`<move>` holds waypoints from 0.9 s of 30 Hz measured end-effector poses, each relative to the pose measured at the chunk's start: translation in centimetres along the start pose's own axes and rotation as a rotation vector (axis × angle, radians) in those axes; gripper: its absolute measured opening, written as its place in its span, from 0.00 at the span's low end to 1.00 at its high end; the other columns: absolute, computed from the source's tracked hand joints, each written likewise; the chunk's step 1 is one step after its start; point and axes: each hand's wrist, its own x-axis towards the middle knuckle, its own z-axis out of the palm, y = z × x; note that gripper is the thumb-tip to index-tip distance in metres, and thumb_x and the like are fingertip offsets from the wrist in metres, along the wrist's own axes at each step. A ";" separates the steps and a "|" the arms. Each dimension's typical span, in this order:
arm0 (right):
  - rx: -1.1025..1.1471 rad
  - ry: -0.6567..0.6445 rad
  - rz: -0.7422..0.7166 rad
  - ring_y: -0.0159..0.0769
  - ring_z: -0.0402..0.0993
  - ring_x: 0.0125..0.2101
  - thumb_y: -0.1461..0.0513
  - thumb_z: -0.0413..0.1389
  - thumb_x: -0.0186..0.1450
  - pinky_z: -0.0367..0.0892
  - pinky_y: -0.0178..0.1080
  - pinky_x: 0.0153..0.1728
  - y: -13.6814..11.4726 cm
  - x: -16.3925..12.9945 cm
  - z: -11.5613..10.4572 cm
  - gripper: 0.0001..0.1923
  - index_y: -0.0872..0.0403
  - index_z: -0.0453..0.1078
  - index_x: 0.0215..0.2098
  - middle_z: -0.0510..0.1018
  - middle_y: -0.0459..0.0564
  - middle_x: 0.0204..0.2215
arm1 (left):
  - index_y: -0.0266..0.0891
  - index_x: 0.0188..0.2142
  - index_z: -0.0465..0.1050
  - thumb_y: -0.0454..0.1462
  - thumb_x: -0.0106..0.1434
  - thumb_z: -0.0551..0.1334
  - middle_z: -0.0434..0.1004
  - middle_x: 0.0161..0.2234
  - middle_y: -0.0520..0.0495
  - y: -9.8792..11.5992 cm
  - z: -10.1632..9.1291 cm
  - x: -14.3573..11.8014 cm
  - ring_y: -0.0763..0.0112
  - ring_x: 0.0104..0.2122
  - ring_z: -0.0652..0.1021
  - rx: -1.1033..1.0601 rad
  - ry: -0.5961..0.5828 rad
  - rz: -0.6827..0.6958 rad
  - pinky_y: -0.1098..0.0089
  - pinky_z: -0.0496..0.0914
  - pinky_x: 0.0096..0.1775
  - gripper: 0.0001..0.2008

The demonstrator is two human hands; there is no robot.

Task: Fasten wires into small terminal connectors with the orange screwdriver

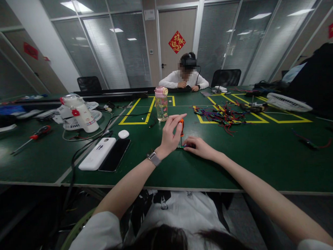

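Note:
My left hand, with a watch on its wrist, grips the orange-and-black handle of a screwdriver. The screwdriver stands nearly upright, its thin shaft pointing down at a small green circuit board. Whether the tip sits in a screw is too small to tell. My right hand rests low on the green table, its fingers closed on the right end of the board and hiding most of it.
Ahead stands a pink-lidded bottle. Left lie a phone, a white power bank, an earbud case and another screwdriver. Tangled wired boards lie right, beyond my right hand. A person sits opposite.

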 end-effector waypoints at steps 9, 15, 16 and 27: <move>0.001 0.005 -0.001 0.34 0.72 0.31 0.65 0.60 0.65 0.69 0.38 0.37 0.0 -0.1 0.1 0.06 0.55 0.77 0.40 0.74 0.48 0.31 | 0.41 0.51 0.74 0.40 0.73 0.59 0.75 0.38 0.48 -0.2 -0.1 0.1 0.68 0.38 0.75 0.046 0.062 -0.022 0.65 0.72 0.44 0.12; 0.000 0.003 0.005 0.35 0.73 0.31 0.65 0.60 0.65 0.69 0.38 0.37 0.0 0.0 0.1 0.05 0.55 0.77 0.40 0.75 0.49 0.32 | 0.42 0.53 0.74 0.42 0.74 0.55 0.71 0.39 0.46 -0.2 0.0 0.0 0.67 0.40 0.75 0.052 0.059 -0.015 0.65 0.71 0.44 0.14; 0.000 0.002 0.004 0.35 0.73 0.32 0.65 0.60 0.65 0.69 0.39 0.37 0.0 0.0 0.1 0.05 0.55 0.77 0.40 0.75 0.49 0.32 | 0.42 0.56 0.72 0.41 0.76 0.52 0.72 0.41 0.45 -0.2 0.0 0.0 0.67 0.42 0.75 0.035 0.047 -0.020 0.65 0.71 0.46 0.16; 0.007 0.005 -0.008 0.34 0.72 0.30 0.64 0.60 0.66 0.69 0.38 0.36 -0.1 -0.1 0.0 0.05 0.55 0.77 0.39 0.75 0.49 0.32 | 0.41 0.49 0.75 0.41 0.71 0.61 0.73 0.38 0.48 -0.3 0.0 0.2 0.68 0.38 0.75 0.026 0.069 0.004 0.65 0.72 0.44 0.11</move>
